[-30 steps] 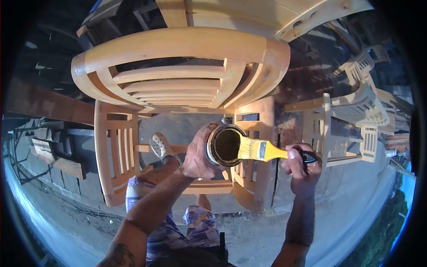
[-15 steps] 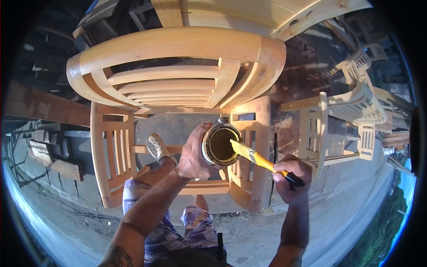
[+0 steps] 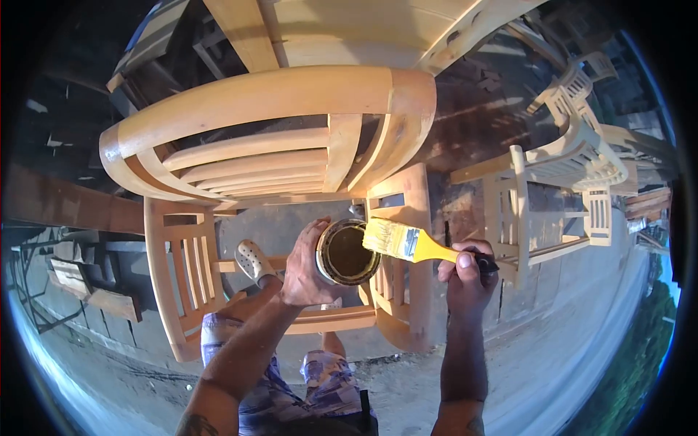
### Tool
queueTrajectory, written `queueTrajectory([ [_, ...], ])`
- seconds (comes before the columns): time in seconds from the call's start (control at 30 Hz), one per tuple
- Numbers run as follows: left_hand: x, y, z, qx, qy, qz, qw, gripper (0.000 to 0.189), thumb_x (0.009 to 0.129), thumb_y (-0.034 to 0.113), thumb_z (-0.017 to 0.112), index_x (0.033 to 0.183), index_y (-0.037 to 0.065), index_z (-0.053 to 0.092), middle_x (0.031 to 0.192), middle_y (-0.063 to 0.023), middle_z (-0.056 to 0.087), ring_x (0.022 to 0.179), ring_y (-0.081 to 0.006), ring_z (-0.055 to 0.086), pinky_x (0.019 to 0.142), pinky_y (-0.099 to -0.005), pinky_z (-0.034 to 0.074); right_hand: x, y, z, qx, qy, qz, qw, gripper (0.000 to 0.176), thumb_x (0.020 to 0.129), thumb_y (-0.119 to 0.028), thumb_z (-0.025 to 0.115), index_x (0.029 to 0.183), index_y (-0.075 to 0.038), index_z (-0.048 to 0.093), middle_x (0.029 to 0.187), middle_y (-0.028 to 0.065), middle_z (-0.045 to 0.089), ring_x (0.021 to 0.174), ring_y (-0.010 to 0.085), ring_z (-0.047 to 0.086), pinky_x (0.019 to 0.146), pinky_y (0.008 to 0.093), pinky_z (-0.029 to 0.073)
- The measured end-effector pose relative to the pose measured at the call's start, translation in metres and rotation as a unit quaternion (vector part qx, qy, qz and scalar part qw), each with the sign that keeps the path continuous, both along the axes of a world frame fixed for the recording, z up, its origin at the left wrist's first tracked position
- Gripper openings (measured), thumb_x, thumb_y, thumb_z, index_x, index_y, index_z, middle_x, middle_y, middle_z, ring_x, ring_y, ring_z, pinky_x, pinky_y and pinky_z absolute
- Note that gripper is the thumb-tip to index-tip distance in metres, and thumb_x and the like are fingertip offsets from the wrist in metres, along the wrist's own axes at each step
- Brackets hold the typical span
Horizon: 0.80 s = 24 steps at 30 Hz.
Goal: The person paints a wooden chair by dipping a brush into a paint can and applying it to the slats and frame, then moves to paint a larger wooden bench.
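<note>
My left hand (image 3: 309, 272) is closed around the side of an open can (image 3: 322, 256) that has brownish liquid inside and yellowish smears on its rim. In my right hand (image 3: 467, 272) is a paintbrush (image 3: 429, 248) with a yellow handle, a dark end and a metal band. Its wide yellowish bristles lie over the right edge of the can's mouth. Both hands are above a wooden chair frame (image 3: 262, 91) with a curved, slatted back and slatted sides. The chair has no seat panel, so the floor and my feet show through it.
Another slatted wooden bench or chair (image 3: 520, 211) stands to the right, with more furniture behind it. A large wooden piece (image 3: 349, 33) is beyond the chair's back. Wood scraps (image 3: 94, 287) lie at the left on the concrete floor (image 3: 538, 320).
The brush has come up at the can's rim and turned, so its broad face now shows. My left hand and the can appear slightly lower and further left as the view shifted.
</note>
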<state>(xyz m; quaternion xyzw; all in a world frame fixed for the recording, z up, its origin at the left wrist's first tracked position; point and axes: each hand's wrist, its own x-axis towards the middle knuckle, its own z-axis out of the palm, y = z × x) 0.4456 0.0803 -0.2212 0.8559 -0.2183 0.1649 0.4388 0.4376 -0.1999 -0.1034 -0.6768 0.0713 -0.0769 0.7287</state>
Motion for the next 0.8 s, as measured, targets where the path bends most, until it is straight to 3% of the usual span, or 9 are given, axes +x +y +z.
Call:
queueTrajectory([
  [0.13, 0.003, 0.002, 0.011, -0.014, 0.044, 0.015, 0.999, 0.110, 0.070, 0.029, 0.098, 0.149, -0.011, 0.034, 0.135, -0.0271, 0.064, 0.126, -0.0412, 0.067, 0.111, -0.0494, 0.052, -0.014, -0.004, -0.045, 0.327, -0.011, 0.012, 0.945, 0.028, 0.105, -0.018, 0.063, 0.129, -0.003, 0.061, 0.089, 0.0153, 0.072, 0.073, 0.0225, 0.068, 0.073, 0.0359, 0.055],
  [0.17, 0.005, 0.002, 0.015, -0.021, 0.051, 0.017, 0.998, 0.109, 0.070, 0.029, 0.098, 0.149, -0.011, 0.034, 0.135, -0.0266, 0.064, 0.126, -0.0396, 0.067, 0.110, -0.0482, 0.053, -0.020, -0.009, -0.067, 0.386, -0.023, 0.046, 0.921, 0.029, 0.108, -0.016, 0.059, 0.136, -0.009, 0.059, 0.102, 0.0161, 0.074, 0.082, 0.0247, 0.070, 0.073, 0.0379, 0.055],
  [0.2, 0.005, 0.001, 0.018, -0.027, 0.060, 0.018, 0.998, 0.109, 0.070, 0.028, 0.097, 0.149, -0.010, 0.033, 0.135, -0.0262, 0.064, 0.126, -0.0380, 0.067, 0.110, -0.0470, 0.053, -0.024, -0.008, -0.081, 0.423, -0.021, 0.044, 0.905, 0.029, 0.109, -0.016, 0.059, 0.137, -0.010, 0.059, 0.104, 0.0161, 0.074, 0.085, 0.0246, 0.070, 0.074, 0.0382, 0.055],
  [0.23, 0.004, -0.003, 0.020, -0.054, 0.084, 0.041, 0.994, 0.099, 0.070, 0.028, 0.095, 0.145, -0.010, 0.043, 0.132, -0.0263, 0.066, 0.122, -0.0440, 0.067, 0.109, -0.0497, 0.053, -0.027, -0.003, -0.091, 0.459, -0.019, 0.043, 0.887, 0.029, 0.109, -0.017, 0.059, 0.137, -0.012, 0.060, 0.107, 0.0160, 0.074, 0.088, 0.0245, 0.070, 0.076, 0.0385, 0.055],
  [0.3, 0.004, -0.005, 0.022, -0.074, 0.080, 0.044, 0.993, 0.098, 0.071, 0.027, 0.095, 0.145, -0.010, 0.042, 0.131, -0.0252, 0.066, 0.122, -0.0422, 0.067, 0.109, -0.0489, 0.053, -0.029, 0.001, -0.103, 0.513, -0.011, 0.057, 0.857, 0.029, 0.109, -0.016, 0.060, 0.138, -0.015, 0.062, 0.117, 0.0151, 0.073, 0.094, 0.0240, 0.070, 0.083, 0.0385, 0.056],
  [0.4, 0.005, -0.007, 0.027, -0.060, 0.085, 0.048, 0.993, 0.098, 0.073, 0.026, 0.095, 0.146, -0.009, 0.041, 0.131, -0.0237, 0.067, 0.120, -0.0389, 0.069, 0.108, -0.0471, 0.054, -0.021, 0.013, -0.111, 0.505, -0.003, 0.014, 0.863, 0.029, 0.106, -0.013, 0.063, 0.135, -0.015, 0.063, 0.118, 0.0161, 0.073, 0.095, 0.0244, 0.071, 0.087, 0.0393, 0.057],
  [0.43, 0.005, -0.008, 0.028, -0.057, 0.090, 0.045, 0.993, 0.098, 0.072, 0.026, 0.096, 0.146, -0.009, 0.041, 0.131, -0.0238, 0.067, 0.120, -0.0390, 0.069, 0.108, -0.0469, 0.054, -0.014, 0.014, -0.110, 0.504, -0.020, 0.024, 0.863, 0.032, 0.102, -0.008, 0.065, 0.133, -0.014, 0.064, 0.122, 0.0182, 0.072, 0.102, 0.0263, 0.072, 0.091, 0.0415, 0.058],
  [0.57, 0.003, -0.008, 0.024, -0.059, 0.095, 0.042, 0.993, 0.100, 0.072, 0.028, 0.097, 0.146, -0.009, 0.041, 0.131, -0.0236, 0.067, 0.120, -0.0387, 0.069, 0.108, -0.0465, 0.054, 0.015, 0.019, -0.096, 0.384, -0.092, 0.013, 0.918, 0.034, 0.098, -0.003, 0.067, 0.131, -0.010, 0.063, 0.131, 0.0210, 0.067, 0.111, 0.0292, 0.073, 0.099, 0.0457, 0.059],
  [0.8, 0.005, -0.008, 0.029, -0.038, 0.093, 0.038, 0.994, 0.100, 0.071, 0.028, 0.097, 0.146, -0.010, 0.041, 0.130, -0.0241, 0.067, 0.118, -0.0385, 0.070, 0.106, -0.0461, 0.055, 0.065, 0.031, -0.073, 0.132, -0.176, -0.018, 0.975, 0.027, 0.104, -0.008, 0.064, 0.130, -0.002, 0.062, 0.130, 0.0182, 0.066, 0.101, 0.0238, 0.073, 0.093, 0.0416, 0.061],
])
